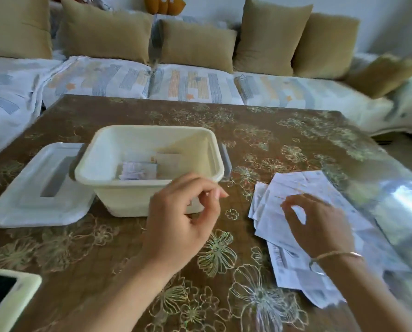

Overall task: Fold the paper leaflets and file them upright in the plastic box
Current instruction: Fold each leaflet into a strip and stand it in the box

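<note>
Step in hand: taking up the next sheet for folding.

The right hand (320,228) was arched over the loose leaflets (303,185), fingertips down on the top sheet. Whether they pinched it or merely touched it could not be told. A thin bracelet (336,255) sat on that wrist.

The left hand (188,212) hovered just in front of the plastic box (128,200), fingers loosely curled and holding nothing.

The box stood open left of centre. A few folded leaflets (137,171) lay low inside it, towards the far wall; whether they stood upright was unclear. The white lid (32,207) lay flat against the left side of the box. The unfolded pile was fanned untidily to the right of the box, apart from it, with several sheets overlapping.

Judgement: the task was partly done, with several sheets left to fold.

Next move calls for separating a single sheet from the overlapped fan. The left hand should come across to steady it, edges should be aligned before creasing, and the folded sheet then slotted on edge beside those already filed.

Surface: a table (248,121) with a brown floral cloth under glossy clear film, glare at the right. A phone (6,298) in a pale case lay at the near left corner.

Room: a low sofa (176,82) with a patterned cover behind the table, and tan cushions (197,44) along a pale wall.
</note>
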Action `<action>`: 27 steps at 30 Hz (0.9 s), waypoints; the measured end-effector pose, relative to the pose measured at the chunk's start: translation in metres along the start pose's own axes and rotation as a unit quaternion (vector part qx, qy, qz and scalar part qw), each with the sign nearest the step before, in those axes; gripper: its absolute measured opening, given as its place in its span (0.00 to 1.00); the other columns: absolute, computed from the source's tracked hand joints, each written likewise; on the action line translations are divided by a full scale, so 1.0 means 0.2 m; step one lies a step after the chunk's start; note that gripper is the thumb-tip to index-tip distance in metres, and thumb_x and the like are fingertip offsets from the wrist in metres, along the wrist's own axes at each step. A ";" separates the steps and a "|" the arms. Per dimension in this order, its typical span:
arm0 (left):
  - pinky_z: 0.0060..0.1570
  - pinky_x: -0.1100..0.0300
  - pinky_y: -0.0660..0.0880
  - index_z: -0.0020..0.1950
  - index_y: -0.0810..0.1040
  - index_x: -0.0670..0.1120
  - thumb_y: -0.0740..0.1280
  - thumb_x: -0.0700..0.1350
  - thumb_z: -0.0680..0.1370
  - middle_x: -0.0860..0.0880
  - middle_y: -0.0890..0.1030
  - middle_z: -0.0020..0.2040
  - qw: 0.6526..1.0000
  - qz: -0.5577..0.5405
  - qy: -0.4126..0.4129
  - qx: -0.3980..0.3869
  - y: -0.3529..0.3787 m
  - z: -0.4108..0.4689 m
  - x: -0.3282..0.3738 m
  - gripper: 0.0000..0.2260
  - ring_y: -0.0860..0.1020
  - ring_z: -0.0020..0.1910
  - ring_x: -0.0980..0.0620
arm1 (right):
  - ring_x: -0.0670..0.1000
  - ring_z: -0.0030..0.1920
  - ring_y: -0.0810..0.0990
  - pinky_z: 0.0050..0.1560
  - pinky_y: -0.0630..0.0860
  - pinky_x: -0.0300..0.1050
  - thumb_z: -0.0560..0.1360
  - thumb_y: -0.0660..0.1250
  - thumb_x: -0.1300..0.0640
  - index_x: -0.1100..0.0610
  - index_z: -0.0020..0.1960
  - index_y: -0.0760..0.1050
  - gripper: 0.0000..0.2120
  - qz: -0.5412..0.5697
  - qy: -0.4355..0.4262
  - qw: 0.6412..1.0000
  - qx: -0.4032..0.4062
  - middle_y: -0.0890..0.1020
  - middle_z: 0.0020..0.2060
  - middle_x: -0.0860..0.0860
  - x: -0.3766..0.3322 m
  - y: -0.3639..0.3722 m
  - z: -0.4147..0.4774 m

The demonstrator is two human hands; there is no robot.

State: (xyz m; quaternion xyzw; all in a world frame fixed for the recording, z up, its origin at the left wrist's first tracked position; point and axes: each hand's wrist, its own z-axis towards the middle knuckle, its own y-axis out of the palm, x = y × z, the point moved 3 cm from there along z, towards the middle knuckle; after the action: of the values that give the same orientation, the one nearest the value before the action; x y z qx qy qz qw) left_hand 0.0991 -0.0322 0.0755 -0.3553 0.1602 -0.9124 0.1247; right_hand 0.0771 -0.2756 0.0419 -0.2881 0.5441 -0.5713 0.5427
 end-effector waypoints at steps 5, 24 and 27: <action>0.36 0.72 0.70 0.43 0.83 0.49 0.64 0.45 0.78 0.60 0.81 0.40 0.994 -0.007 -0.070 -0.082 0.28 -0.30 -0.02 0.08 0.78 0.37 0.62 | 0.51 0.77 0.42 0.76 0.41 0.50 0.74 0.34 0.32 0.46 0.77 0.47 0.35 -0.150 -0.001 0.964 -0.221 0.47 0.77 0.47 0.25 0.21 -0.23; 0.60 0.70 0.57 0.65 0.76 0.56 0.70 0.60 0.73 0.63 0.70 0.66 0.936 0.205 -0.177 -0.225 0.27 -0.51 -0.16 0.22 0.62 0.60 0.66 | 0.42 0.38 0.78 0.39 0.75 0.38 0.70 0.73 0.47 0.53 0.62 0.70 0.24 0.199 0.075 0.948 -0.238 0.80 0.42 0.42 -0.07 0.24 -0.19; 0.62 0.70 0.58 0.68 0.73 0.54 0.70 0.60 0.73 0.61 0.70 0.67 0.941 0.200 -0.174 -0.210 0.27 -0.52 -0.16 0.26 0.62 0.62 0.66 | 0.46 0.40 0.80 0.45 0.79 0.45 0.68 0.75 0.47 0.54 0.63 0.70 0.27 0.184 0.106 0.942 -0.259 0.80 0.43 0.45 -0.09 0.27 -0.18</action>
State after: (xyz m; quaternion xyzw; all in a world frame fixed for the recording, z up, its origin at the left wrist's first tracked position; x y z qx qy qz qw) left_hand 0.0566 -0.0497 -0.0383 -0.4874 0.3915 -0.7382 0.2535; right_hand 0.0651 -0.2370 -0.0123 -0.2517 0.7715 -0.3280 0.4836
